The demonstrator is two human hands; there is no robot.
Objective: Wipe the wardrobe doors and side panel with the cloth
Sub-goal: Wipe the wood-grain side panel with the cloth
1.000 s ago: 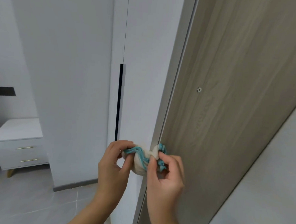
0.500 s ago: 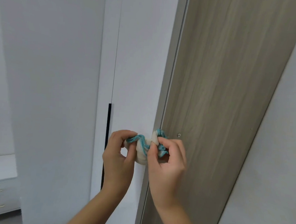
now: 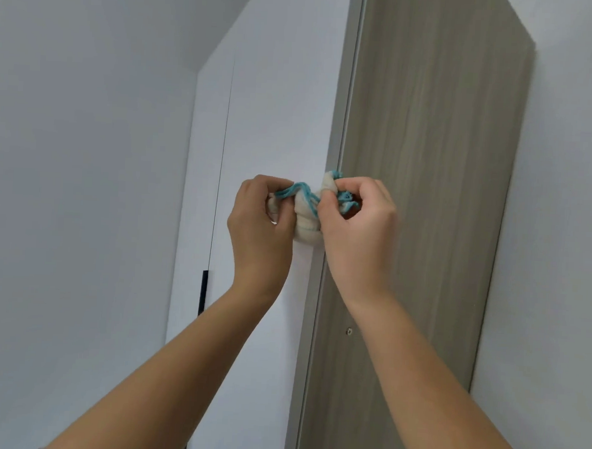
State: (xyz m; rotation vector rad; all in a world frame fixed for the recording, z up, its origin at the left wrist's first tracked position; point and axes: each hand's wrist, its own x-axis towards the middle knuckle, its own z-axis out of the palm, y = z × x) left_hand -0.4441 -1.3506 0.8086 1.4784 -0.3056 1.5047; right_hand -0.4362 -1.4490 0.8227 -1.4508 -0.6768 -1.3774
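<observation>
Pale grey wall [image 3: 84,179] fills the field left of the left hand; next come the white wardrobe doors [image 3: 277,103], with a thin vertical seam [image 3: 225,134] up and left of that hand and a black handle strip [image 3: 203,291] below it, beside the left forearm [image 3: 185,356]. Left hand [image 3: 260,222], raised in front of the doors: fingers and thumb curled, pinching the left end of the cloth [image 3: 306,221]. Cloth: white with teal edging, bunched into a wad between the two hands, level with the doors' right edge; whether it touches the surface cannot be told. Right hand [image 3: 356,227]: fingers curled, thumb and fingertips gripping the cloth's right end. Grey edge strip [image 3: 343,106] runs vertically behind the cloth; wood-grain side panel [image 3: 436,146] extends right of the right hand; a small round fitting [image 3: 349,331] sits on the panel below that hand, just beside the right forearm [image 3: 417,368]; second wall [image 3: 559,272], pale, lies farthest right.
</observation>
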